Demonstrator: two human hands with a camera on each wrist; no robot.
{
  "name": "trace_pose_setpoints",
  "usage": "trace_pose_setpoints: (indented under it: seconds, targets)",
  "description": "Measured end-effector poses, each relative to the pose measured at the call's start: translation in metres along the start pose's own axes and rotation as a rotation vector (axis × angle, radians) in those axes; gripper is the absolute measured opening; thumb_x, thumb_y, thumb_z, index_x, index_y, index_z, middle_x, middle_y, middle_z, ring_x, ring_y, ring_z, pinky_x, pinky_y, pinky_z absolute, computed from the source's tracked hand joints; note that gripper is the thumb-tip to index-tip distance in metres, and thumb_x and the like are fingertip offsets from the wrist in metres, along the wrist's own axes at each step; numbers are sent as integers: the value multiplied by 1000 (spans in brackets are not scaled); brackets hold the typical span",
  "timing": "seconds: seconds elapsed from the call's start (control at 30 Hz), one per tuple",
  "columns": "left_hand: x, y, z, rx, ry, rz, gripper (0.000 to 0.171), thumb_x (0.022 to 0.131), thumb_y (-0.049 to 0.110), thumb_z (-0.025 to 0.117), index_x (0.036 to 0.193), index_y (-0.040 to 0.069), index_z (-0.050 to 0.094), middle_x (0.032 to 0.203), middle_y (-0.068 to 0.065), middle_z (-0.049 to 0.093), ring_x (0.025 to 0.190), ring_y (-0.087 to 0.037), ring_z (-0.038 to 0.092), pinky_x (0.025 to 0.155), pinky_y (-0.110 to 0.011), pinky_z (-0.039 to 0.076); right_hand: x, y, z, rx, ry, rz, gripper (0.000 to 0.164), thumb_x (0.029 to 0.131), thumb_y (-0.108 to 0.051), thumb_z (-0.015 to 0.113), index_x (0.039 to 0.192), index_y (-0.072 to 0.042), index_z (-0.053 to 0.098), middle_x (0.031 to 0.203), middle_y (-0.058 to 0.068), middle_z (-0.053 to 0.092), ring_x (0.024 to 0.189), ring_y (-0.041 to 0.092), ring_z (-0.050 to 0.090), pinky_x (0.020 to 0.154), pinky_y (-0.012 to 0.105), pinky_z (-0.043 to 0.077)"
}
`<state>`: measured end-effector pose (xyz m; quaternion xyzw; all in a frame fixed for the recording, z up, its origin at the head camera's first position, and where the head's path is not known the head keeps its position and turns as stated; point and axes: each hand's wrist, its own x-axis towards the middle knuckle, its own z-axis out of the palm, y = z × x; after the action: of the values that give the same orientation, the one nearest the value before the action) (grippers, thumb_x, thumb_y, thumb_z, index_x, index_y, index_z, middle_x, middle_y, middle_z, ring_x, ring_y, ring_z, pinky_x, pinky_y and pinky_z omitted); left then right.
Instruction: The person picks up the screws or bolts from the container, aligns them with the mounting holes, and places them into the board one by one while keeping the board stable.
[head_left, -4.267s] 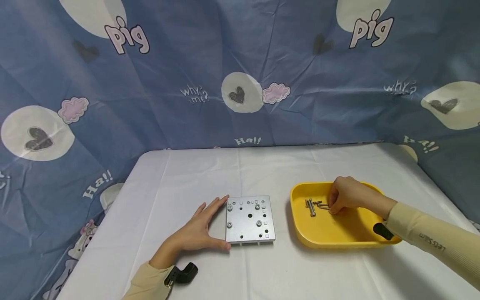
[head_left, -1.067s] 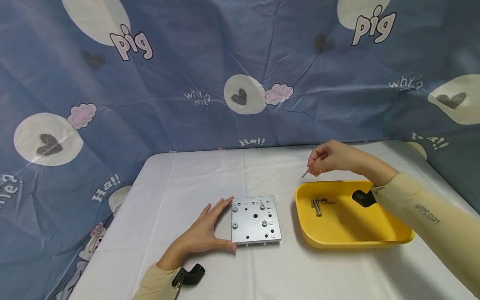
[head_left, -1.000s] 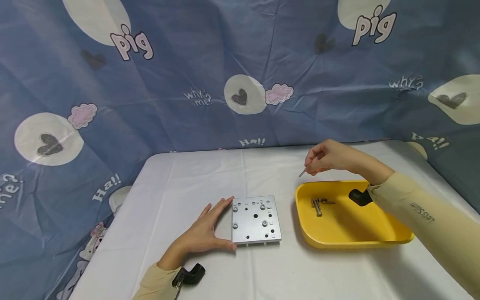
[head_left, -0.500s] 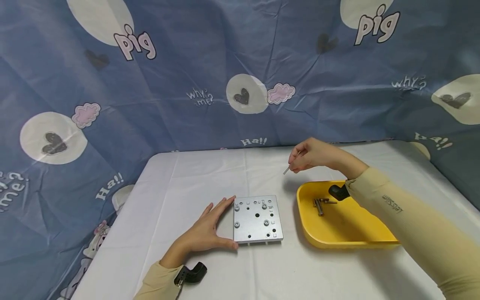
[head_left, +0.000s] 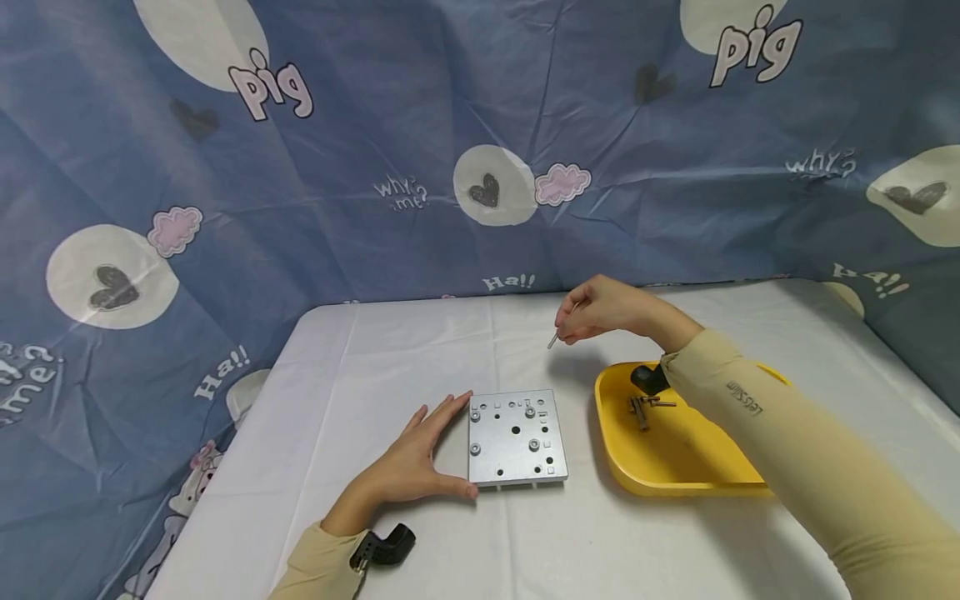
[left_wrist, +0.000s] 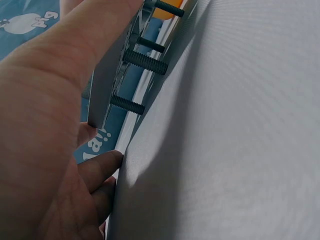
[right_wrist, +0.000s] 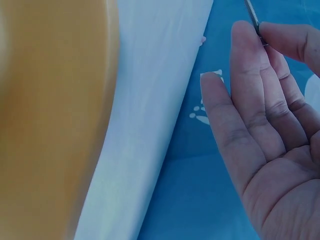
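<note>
My left hand (head_left: 408,467) spans the left edge of a square silver metal plate (head_left: 517,454), holding it between thumb and index finger at its two left corners. Several socket-head screws (head_left: 534,445) sit in holes on the plate's top. Threaded shanks (left_wrist: 145,62) stick out under it in the left wrist view. My right hand (head_left: 611,307) pinches a thin metal screw (head_left: 552,341) between thumb and fingertips, above the table behind the plate. Its threaded shaft (left_wrist: 128,104) counterpart is the one under the plate; the held screw (right_wrist: 252,15) shows threads in the right wrist view.
A yellow tray (head_left: 637,483) stands right of the plate, partly beneath my right forearm. Inside it lie several loose screws (head_left: 640,412). White cloth (head_left: 397,350) covers the table, and a blue patterned curtain (head_left: 337,208) hangs behind its far edge.
My right hand has come up out of the yellow tray with a screw and moved left, towards the plate. My left hand keeps its place at the plate.
</note>
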<state>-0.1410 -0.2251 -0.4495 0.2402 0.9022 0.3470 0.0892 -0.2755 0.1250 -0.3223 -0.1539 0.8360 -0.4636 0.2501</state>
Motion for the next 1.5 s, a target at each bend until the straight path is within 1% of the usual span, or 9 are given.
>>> trace_pose_setpoints:
  seconds: [0.27,0.4,0.53,0.77,0.93,1.07,1.13,1.27,1.5]
  targets:
    - [1,-1,-1,-1,-1,-5,135,65,52,102,173,30,24,178,-5,31,168,-36,21,138,-63,2,14,-1,10,0,-31,-10,19,97,-9,76,110,4,75,96,2,81,89,11,78,95,28,66]
    - [1,-1,-2,0,2,4,135,65,51,102,173,26,24,178,-5,31,168,-36,21,138,-64,2,22,-1,16,26,-52,-10,20,98,-7,74,112,7,74,98,3,80,89,12,78,98,33,66]
    - [2,-1,-2,-5,-2,12,135,65,49,102,173,24,25,178,-5,31,168,-36,21,138,-63,2,27,-1,21,23,-63,-3,20,98,-6,75,113,7,74,96,2,80,88,11,78,98,33,66]
    - [3,1,-1,9,-8,-8,135,65,52,102,173,27,24,178,-5,31,168,-35,21,138,-62,3,35,-1,33,32,-78,-1,17,95,-6,77,108,5,76,90,1,82,85,10,78,100,39,66]
    - [3,0,-1,3,-10,-17,135,66,52,101,173,27,23,178,-4,31,168,-34,20,139,-62,2,40,0,41,51,-94,12,15,92,-4,77,105,5,77,87,1,81,82,10,78,98,38,67]
    - [2,0,-1,-3,-8,-18,135,66,52,101,173,27,24,178,-4,31,168,-34,20,138,-62,1,42,-4,47,18,-126,8,14,92,-6,77,103,2,78,86,-1,81,81,9,78,103,45,65]
    - [2,0,-1,-6,-7,-18,135,66,52,101,173,28,23,178,-4,30,168,-34,20,138,-62,1,42,-6,50,0,-147,8,13,91,-7,77,101,1,78,83,-1,80,79,8,77,102,46,65]
    - [2,1,0,-7,-5,-15,135,66,52,101,173,28,23,178,-3,30,168,-33,20,138,-62,2,43,-8,56,-19,-186,18,12,90,-6,78,100,0,78,79,-2,79,75,8,75,100,45,66]
    - [2,0,0,-6,-1,-3,135,66,50,102,173,26,24,178,-4,31,168,-34,21,138,-62,2,44,-10,65,-63,-248,37,8,93,-6,77,99,-2,78,79,-1,79,75,9,75,98,43,65]
